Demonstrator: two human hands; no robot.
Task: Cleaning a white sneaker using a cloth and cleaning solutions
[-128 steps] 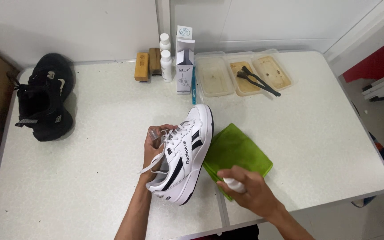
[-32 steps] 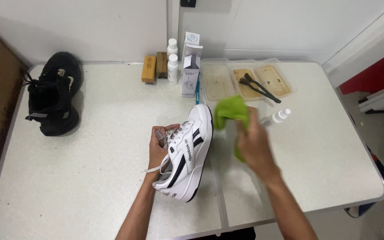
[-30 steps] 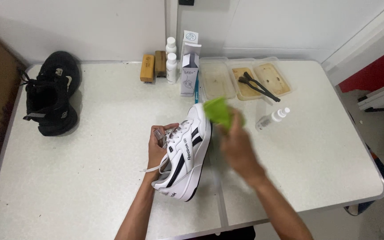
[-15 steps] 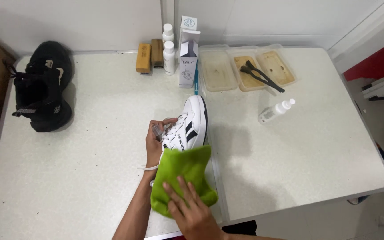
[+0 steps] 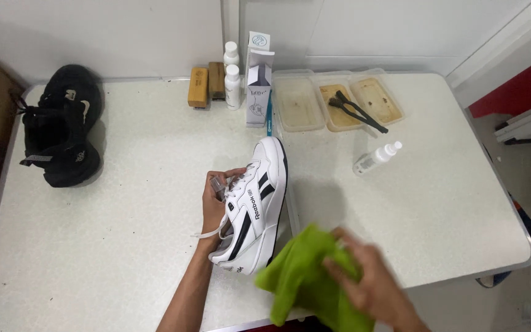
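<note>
White sneaker [image 5: 253,206] with black side stripes and loose laces lies tilted on its side, gripped at the tongue by the left hand [image 5: 214,201]. Just right, the blurred right hand [image 5: 370,283] clutches a bright green cloth [image 5: 305,280].

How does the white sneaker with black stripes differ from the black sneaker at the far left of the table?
The white leather sneaker with black stripes is held tipped on its side by the left hand; the black sneaker lies untouched near the table's left edge. The right hand holds a green cloth beside the white one; nothing is beside the black one. Both are lace-up sneakers.
</note>
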